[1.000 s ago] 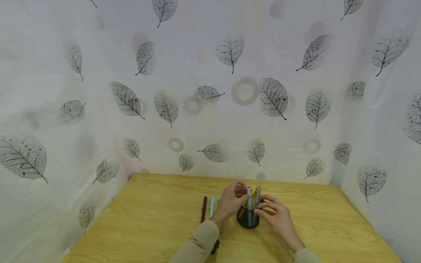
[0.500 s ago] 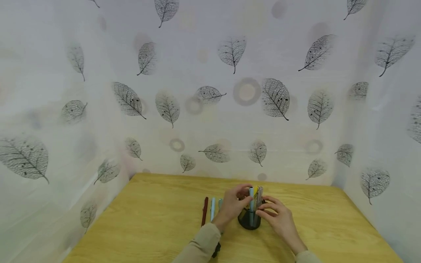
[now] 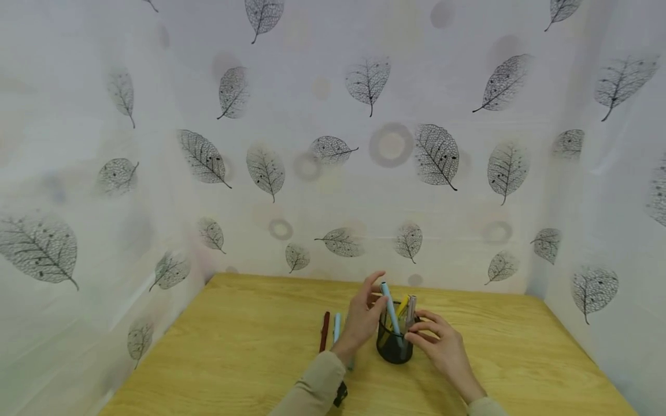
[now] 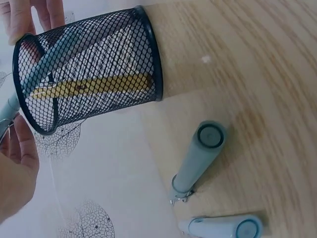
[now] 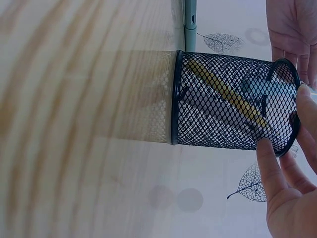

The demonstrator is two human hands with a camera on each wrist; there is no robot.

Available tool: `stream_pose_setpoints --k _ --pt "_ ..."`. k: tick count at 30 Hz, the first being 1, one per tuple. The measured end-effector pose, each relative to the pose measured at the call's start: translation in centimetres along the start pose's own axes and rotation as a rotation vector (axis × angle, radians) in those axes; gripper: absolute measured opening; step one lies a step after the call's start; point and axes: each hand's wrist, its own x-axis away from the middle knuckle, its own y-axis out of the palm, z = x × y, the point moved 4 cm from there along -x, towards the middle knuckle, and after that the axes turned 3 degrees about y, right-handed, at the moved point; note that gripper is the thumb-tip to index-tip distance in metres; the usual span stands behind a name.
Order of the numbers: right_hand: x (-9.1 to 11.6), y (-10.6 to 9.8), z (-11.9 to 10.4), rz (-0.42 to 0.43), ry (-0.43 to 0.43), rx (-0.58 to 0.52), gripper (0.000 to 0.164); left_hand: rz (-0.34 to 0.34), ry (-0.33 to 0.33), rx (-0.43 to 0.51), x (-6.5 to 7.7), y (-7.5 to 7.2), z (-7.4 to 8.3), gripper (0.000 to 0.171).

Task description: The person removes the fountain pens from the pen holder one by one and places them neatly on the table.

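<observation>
A black wire-mesh pen cup [image 3: 393,348] stands upright on the wooden table. My left hand [image 3: 360,315] pinches a light blue pen [image 3: 390,308] near its top; the pen leans left, its lower part inside the cup. In the left wrist view the pen [image 4: 30,82] slants past the rim into the mesh. With fingers over the rim and outer wall, my right hand [image 5: 290,198] grips the cup at its right side. A yellow pen [image 5: 223,89] and a greyish-purple pen [image 5: 213,110] also stand in the cup.
Left of the cup on the table lie a dark red pen [image 3: 324,330], a pale blue pen [image 3: 337,325] and a grey-green pen [image 4: 198,157], partly behind my left forearm. A black object [image 3: 340,395] shows beside the sleeve. A leaf-patterned curtain [image 3: 333,190] encloses the table.
My left hand has moved slightly left and up, drawing the light blue pen's top with it, so the pen went from near upright to leaning left. The right hand keeps its place.
</observation>
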Motion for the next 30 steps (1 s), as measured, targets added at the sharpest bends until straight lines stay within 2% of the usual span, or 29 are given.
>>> stream_pose_setpoints --k 7,13,23,30 --pt "-0.1 0.1 0.4 0.003 0.023 0.012 0.011 0.062 -0.005 0.094 -0.3 -1.1 0.1 0.047" --pt "0.0 0.1 0.2 0.009 0.008 0.011 0.011 0.121 -0.014 0.127 -0.2 -2.1 0.6 0.044" --pt "0.1 0.0 -0.4 0.007 0.015 -0.005 0.011 0.146 -0.046 0.181 -0.4 -2.7 1.4 0.044" --pt "0.1 0.0 -0.4 -0.001 0.019 -0.005 0.011 0.155 -0.113 0.245 -0.4 -3.1 0.5 0.052"
